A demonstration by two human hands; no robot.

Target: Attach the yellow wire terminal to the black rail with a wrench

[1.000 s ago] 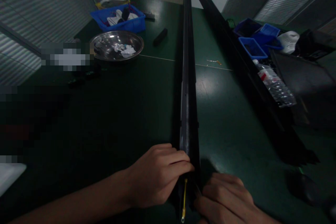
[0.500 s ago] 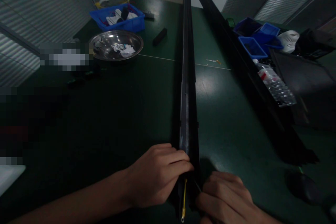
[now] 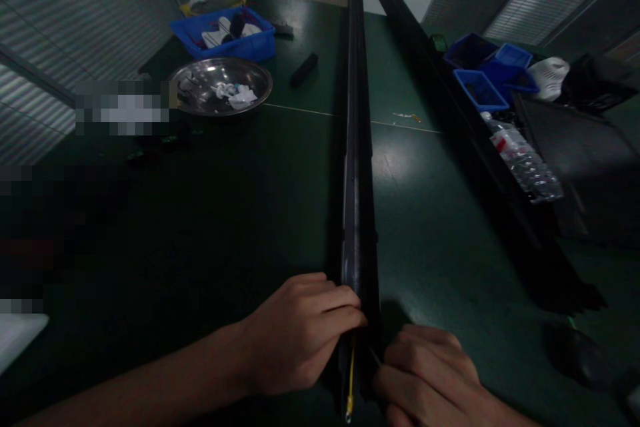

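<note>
A long black rail (image 3: 354,213) runs away from me down the middle of the green table. Over its near end, my left hand (image 3: 305,333) is closed, fingers curled across the top. Out of that end, just below those fingers, comes a short yellow wire (image 3: 351,377) with a metal ring terminal. My right hand (image 3: 430,373) is closed close against the rail's right side. Something thin and greyish shows between its fingertips and the rail, too dark to name.
A second long black rail (image 3: 465,127) lies slantwise to the right. Beyond it are blue bins (image 3: 480,90), a plastic bottle (image 3: 525,160) and a dark computer mouse (image 3: 575,353). A steel bowl (image 3: 200,103) with white scraps, a blue tray (image 3: 240,50) and a black block (image 3: 304,71) stand far left.
Hardly anything differs. My right hand has shifted very slightly, while the left hand, rail and yellow wire stay in place.
</note>
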